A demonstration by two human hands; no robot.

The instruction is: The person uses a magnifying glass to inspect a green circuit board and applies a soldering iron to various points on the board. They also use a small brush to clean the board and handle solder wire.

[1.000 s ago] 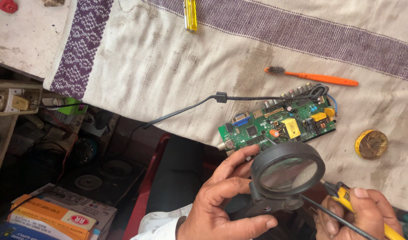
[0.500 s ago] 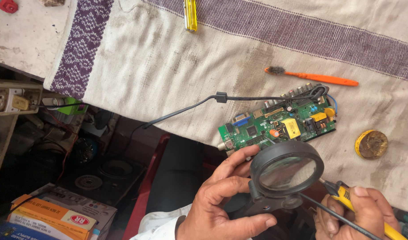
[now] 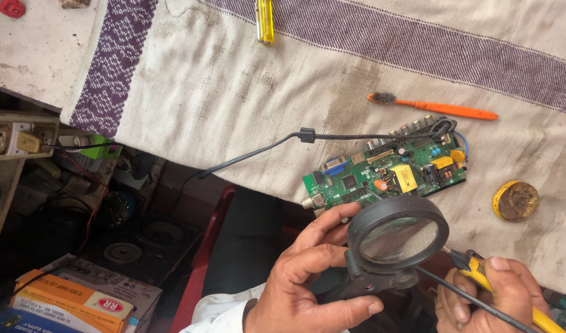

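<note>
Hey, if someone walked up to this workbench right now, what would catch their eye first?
Probably the black magnifying glass in the left hand, held just below the green circuit board lying on the striped cloth. Next, the yellow-handled soldering iron in the right hand at the bottom right. The orange toothbrush above the board and the small round tin to its right also stand out.

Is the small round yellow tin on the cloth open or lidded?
Open. The round yellow tin shows no lid, and its brownish, crusty contents are exposed from above. It sits alone on the cloth, right of the circuit board.
</note>
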